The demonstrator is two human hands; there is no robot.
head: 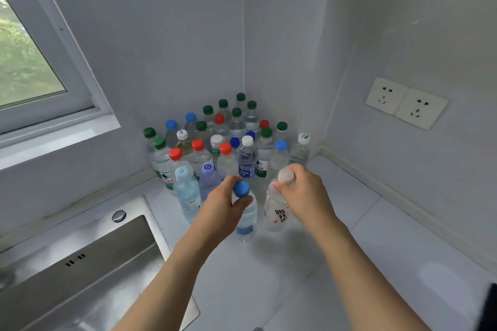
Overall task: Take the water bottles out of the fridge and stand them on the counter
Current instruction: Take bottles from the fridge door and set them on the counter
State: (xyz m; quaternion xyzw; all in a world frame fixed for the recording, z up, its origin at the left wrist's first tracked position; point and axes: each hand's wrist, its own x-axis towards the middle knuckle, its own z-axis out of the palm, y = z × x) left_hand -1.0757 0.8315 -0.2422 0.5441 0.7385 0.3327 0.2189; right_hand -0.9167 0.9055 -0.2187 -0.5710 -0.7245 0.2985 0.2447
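Left hand (219, 204): I grip the blue-capped bottle (246, 219) by its neck, upright on the counter (349, 250).
Right hand (304, 191): my fingers curl round the white-capped bottle (275, 212) just beside it.

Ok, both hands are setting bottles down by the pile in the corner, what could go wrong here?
1. The left hand holds the blue-capped bottle by its neck only; set down tilted, it could topple.
2. The right hand holds the white-capped bottle close beside it; a nudge may knock either one over.
3. The cluster of bottles stands tightly packed just behind; one fall could tip several, perhaps toward the sink.
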